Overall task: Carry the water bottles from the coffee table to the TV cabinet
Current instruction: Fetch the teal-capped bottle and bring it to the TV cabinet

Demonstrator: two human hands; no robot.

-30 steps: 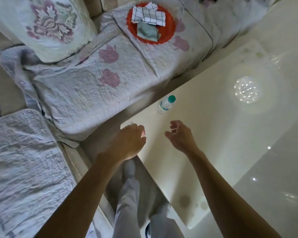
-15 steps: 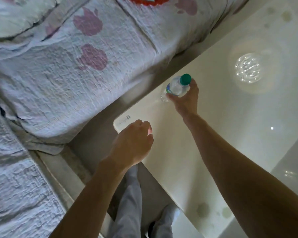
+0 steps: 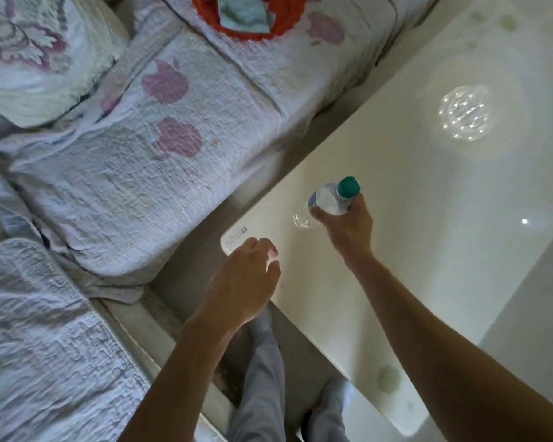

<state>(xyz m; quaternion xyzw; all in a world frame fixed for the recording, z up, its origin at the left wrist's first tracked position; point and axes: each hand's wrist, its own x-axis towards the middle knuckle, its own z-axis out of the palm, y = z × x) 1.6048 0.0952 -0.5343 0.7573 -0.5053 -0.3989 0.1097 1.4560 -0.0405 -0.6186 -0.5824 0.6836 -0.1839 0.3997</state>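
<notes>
A clear plastic water bottle [image 3: 331, 199] with a green cap is gripped around its upper body by my right hand [image 3: 347, 226], just above the glossy white coffee table [image 3: 412, 250]. Whether its base still touches the table I cannot tell. My left hand [image 3: 243, 282] hovers over the table's near-left corner, its fingers loosely curled and holding nothing. The TV cabinet is not in view.
A quilted sofa [image 3: 160, 148] with pink apple prints runs along the table's left side, with a narrow gap between them. A red dish [image 3: 249, 17] with cloths lies on the sofa at the top. My legs and feet [image 3: 268, 378] stand by the table's near edge.
My right hand reached forward from the near corner and closed on the bottle. The bottle now sits tilted in the grip. My left hand stayed near the table corner.
</notes>
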